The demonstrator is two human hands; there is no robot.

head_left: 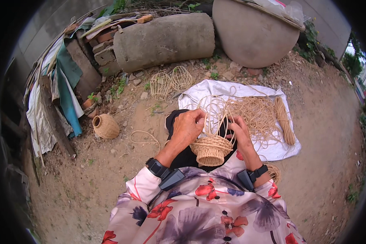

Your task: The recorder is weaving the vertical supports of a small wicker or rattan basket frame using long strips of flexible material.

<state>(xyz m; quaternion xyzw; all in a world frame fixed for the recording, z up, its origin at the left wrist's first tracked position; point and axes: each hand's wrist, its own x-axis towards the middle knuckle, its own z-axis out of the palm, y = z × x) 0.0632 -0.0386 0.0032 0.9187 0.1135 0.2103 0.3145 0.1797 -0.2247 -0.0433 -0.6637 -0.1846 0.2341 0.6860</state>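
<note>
In my lap, against dark trousers, a small unfinished basket (pixel 211 149) of tan cord has a tightly woven lower part. Thin upright stakes rise from it in an open frame. My left hand (pixel 191 124) is closed at the left side of the frame, thumb and fingers pinched on a stake. On the opposite side my right hand (pixel 240 132) has its fingers curled around the stakes just above the woven band. Its fingertips are partly hidden, and whether they also hold a loose strand is unclear.
A white sheet (pixel 187 97) lies ahead, bearing a tangled heap of cord (pixel 254 116) and a bundled hank (pixel 284 122). Two bare basket frames (pixel 160 85) stand beyond. A finished woven pot (pixel 106 126) lies at left. A concrete cylinder (pixel 164 42) and a large rounded vessel (pixel 254 36) line the back.
</note>
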